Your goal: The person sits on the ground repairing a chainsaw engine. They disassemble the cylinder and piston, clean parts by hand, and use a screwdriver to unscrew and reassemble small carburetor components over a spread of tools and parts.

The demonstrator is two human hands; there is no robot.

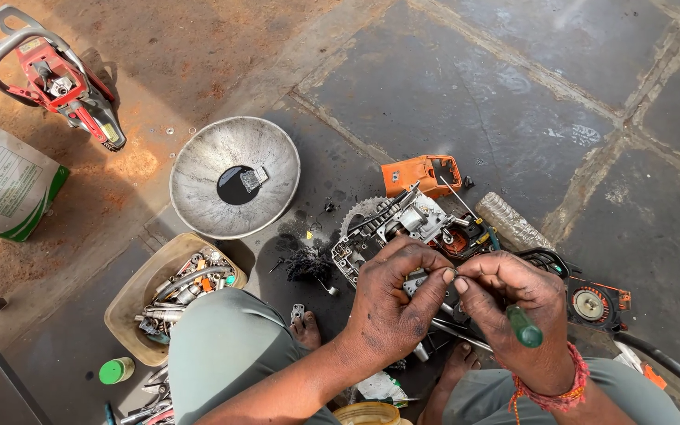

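Observation:
A partly stripped chainsaw engine [403, 228] lies on the stone floor between my feet. My left hand [391, 303] grips a small metal part [417, 281] just above the engine body. My right hand [513, 303] holds a screwdriver with a green handle [525, 327], its fingertips meeting the left hand's fingertips at the small part. Both hands are greasy. The screwdriver's tip is hidden by my fingers. An orange cover [423, 175] lies just beyond the engine.
A metal bowl [198, 169] holding dark oil sits to the left. A beige tray [131, 295] of tools lies by my left knee. A red chainsaw [57, 79] and a sack [1, 185] rest on the dirt. An orange starter part [596, 303] lies right.

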